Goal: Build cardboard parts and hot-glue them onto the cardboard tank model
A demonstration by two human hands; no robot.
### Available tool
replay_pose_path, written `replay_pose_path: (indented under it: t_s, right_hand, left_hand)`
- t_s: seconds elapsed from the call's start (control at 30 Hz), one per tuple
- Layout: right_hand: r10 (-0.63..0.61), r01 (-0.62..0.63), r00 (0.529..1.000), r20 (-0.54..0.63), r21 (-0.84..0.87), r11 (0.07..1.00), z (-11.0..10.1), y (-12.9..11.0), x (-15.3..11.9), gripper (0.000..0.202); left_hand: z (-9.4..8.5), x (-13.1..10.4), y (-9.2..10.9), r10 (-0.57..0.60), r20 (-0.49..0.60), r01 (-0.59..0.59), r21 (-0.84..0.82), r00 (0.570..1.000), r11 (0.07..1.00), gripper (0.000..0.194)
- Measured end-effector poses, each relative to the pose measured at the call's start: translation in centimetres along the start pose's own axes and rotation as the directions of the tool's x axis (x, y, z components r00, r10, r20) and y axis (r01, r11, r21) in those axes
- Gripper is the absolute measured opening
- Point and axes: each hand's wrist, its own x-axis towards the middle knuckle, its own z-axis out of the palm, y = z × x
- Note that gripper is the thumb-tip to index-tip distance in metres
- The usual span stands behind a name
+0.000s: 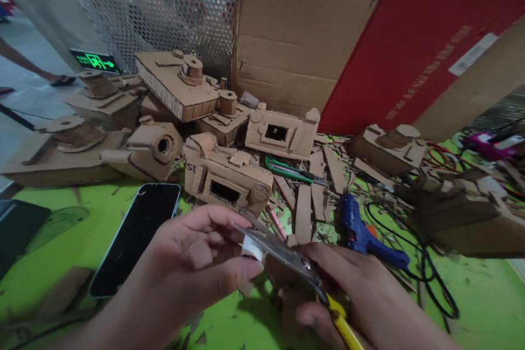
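Observation:
My left hand [205, 257] pinches a small white piece [251, 248] between thumb and fingers, in the lower middle of the head view. My right hand [348, 284] is closed around yellow-handled scissors [342, 320]. The metal blades [279, 251] point up and to the left and lie against or just beside the white piece; whether they touch it is unclear. Just beyond my hands sits a cardboard camera-shaped model [254, 183] with a dark rectangular opening.
A black phone [139, 238] lies at the left. Behind are several cardboard models [180, 87] and a green cutter [293, 168]. A blue glue gun [365, 235] with a black cable lies at the right among cardboard scraps [303, 213]. A red panel [410, 49] stands behind.

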Motion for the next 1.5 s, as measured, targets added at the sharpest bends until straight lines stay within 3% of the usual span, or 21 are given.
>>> replay_pose_path:
  t_s: [0.17, 0.3, 0.43, 0.6, 0.77, 1.0, 1.5]
  right_hand:
    - [-0.047, 0.045, 0.996, -0.075, -0.027, 0.999, 0.2, -0.3, -0.2, 0.043]
    - [-0.141, 0.130, 0.966, -0.216, -0.066, 0.989, 0.2, -0.2, -0.2, 0.046]
    - [-0.124, 0.098, 0.955, -0.269, -0.110, 0.989, 0.0, 0.4, -0.5, 0.049]
    - [-0.130, 0.125, 0.969, -0.212, -0.036, 0.992, -0.2, 0.7, -1.1, 0.067]
    - [-0.177, 0.152, 0.961, -0.211, -0.129, 0.980, -0.5, 0.1, -0.5, 0.055]
    - [-0.017, 0.012, 0.998, -0.054, -0.104, 0.995, -0.4, -0.1, 0.2, 0.041]
    - [-0.007, 0.007, 1.000, -0.002, -0.087, 0.996, 0.0, 0.2, -0.2, 0.033]
  left_hand:
    - [0.3, 0.0, 0.2, 0.011, 0.012, -0.011, -0.044, 1.000, 0.999, 0.025]
    - [0.2, 0.0, 0.4, 0.005, 0.037, -0.003, -0.075, 0.999, 0.997, 0.024]
    - [-0.1, 0.0, 0.5, 0.039, 0.040, -0.037, -0.039, 0.998, 0.999, 0.022]
    - [0.1, 0.1, 0.3, 0.055, 0.073, -0.053, -0.032, 0.996, 0.998, 0.023]
    - [0.3, 0.2, 0.2, 0.053, 0.028, -0.051, -0.058, 0.998, 0.997, 0.027]
    - [0.1, 0.3, 0.4, 0.051, 0.010, -0.050, -0.028, 0.999, 0.998, 0.024]
    - [0.2, 0.6, 0.4, 0.102, -0.069, -0.099, 0.039, 0.992, 0.994, 0.020]
